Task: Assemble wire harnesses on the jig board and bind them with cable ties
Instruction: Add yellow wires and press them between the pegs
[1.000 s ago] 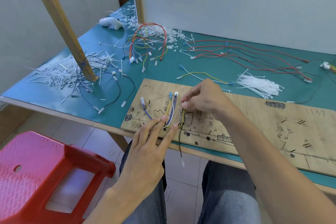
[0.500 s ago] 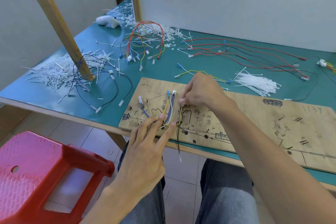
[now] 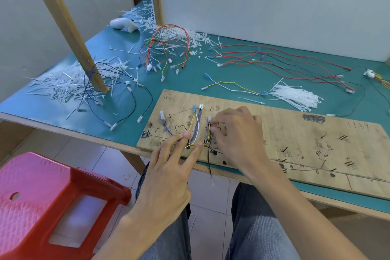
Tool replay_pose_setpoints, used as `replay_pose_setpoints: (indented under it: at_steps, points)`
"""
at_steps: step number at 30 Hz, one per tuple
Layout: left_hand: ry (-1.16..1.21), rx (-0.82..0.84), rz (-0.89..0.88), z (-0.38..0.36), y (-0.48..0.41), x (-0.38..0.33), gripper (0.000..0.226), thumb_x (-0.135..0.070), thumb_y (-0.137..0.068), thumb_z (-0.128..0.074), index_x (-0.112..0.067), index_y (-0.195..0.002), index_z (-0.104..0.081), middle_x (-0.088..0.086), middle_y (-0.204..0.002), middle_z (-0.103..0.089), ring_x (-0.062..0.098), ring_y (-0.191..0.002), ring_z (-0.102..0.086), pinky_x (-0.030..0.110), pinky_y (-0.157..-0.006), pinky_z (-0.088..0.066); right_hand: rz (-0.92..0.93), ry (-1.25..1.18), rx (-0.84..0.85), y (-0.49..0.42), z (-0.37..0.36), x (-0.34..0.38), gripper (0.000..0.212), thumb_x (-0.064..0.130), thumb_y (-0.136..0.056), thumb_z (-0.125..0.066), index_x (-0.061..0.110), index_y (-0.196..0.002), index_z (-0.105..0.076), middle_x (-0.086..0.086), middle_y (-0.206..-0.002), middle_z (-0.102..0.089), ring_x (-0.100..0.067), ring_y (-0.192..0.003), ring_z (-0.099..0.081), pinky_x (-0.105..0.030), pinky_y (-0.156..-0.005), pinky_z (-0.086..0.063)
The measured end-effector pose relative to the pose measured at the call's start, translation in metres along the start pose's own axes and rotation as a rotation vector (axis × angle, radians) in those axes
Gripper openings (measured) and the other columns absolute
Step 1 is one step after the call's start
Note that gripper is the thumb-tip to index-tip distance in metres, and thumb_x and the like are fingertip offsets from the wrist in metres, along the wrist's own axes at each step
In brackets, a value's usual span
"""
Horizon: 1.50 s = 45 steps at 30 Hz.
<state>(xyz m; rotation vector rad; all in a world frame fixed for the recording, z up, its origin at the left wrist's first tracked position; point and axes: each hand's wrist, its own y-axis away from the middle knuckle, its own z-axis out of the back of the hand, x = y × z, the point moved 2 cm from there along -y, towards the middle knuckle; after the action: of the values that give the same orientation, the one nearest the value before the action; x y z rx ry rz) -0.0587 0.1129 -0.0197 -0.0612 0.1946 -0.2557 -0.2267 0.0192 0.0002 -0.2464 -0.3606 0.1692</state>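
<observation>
One green table [image 3: 242, 72]. On its near edge, one long plywood board [image 3: 306, 139], long axis left to right, parallel to the table's edge. Off the table at lower left, one red stool [image 3: 42, 196]. One slanted wooden post [image 3: 69, 27] at the left, foot in a loose heap of ties [image 3: 57, 86]. A second heap [image 3: 190, 36] at the back, and one neat bundle of ties [image 3: 295, 96] just beyond the board.

Two grips, both on the board's left part. Left grip [image 3: 168, 175] flat with straight fingers, two fingertips [image 3: 186, 133] pressing the harness [image 3: 195, 127] down at its bend. Right grip [image 3: 236, 133] curled, pinching the harness's yellow and black branch just under a white plug [image 3: 209, 119].

Harness lying on the board, running away from the near edge and fanning out to four plug ends. One black tail [image 3: 209, 164] hanging off the near edge, pointing down.
</observation>
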Motion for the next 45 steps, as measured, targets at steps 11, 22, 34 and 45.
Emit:
replay_pose_setpoints:
  at_steps: [11, 22, 34, 45]
  points:
    - [0.026, 0.002, 0.0, 0.003, 0.002, -0.001, 0.101, -0.002, -0.064, -0.077, -0.025, -0.157, -0.045, 0.005, -0.162, -0.043, 0.031, -0.145, -0.041, 0.052, -0.116, -0.043, -0.085, 0.078, 0.047, 0.023, 0.003, 0.009, 0.027, 0.059, -0.091, -0.069, 0.039, -0.107, -0.077, 0.023, -0.135, -0.055, -0.013, -0.138, -0.035, -0.048, -0.104, -0.031]
    - [0.073, -0.023, -0.002, 0.003, 0.003, 0.0, 0.088, 0.002, -0.068, -0.072, -0.023, -0.151, -0.053, 0.004, -0.163, -0.042, 0.032, -0.145, -0.04, 0.057, -0.112, -0.045, -0.018, -0.119, -0.086, 0.058, -0.007, 0.013, 0.005, 0.038, -0.087, -0.083, 0.035, -0.083, -0.083, 0.024, -0.131, -0.059, -0.016, -0.141, -0.039, -0.043, -0.102, -0.023]
    - [0.278, -0.252, -0.015, 0.003, 0.004, 0.016, 0.068, 0.007, -0.081, -0.059, -0.03, -0.138, -0.065, -0.01, -0.158, -0.044, 0.019, -0.146, -0.032, 0.025, -0.12, -0.028, -0.083, -0.085, -0.055, 0.044, -0.004, 0.014, 0.033, 0.069, -0.073, -0.08, 0.039, -0.088, -0.08, 0.025, -0.112, -0.065, -0.013, -0.128, -0.043, -0.047, -0.101, -0.027]
    - [0.14, -0.237, 0.08, 0.028, 0.012, 0.051, 0.002, -0.02, -0.099, -0.063, -0.02, -0.097, -0.064, -0.007, -0.098, -0.059, 0.022, -0.086, -0.061, 0.044, -0.069, -0.056, 0.066, -0.337, 0.035, 0.031, -0.016, 0.032, 0.026, 0.056, -0.086, -0.077, 0.037, -0.103, -0.08, 0.018, -0.095, -0.069, -0.011, -0.106, -0.052, -0.041, -0.09, -0.029]
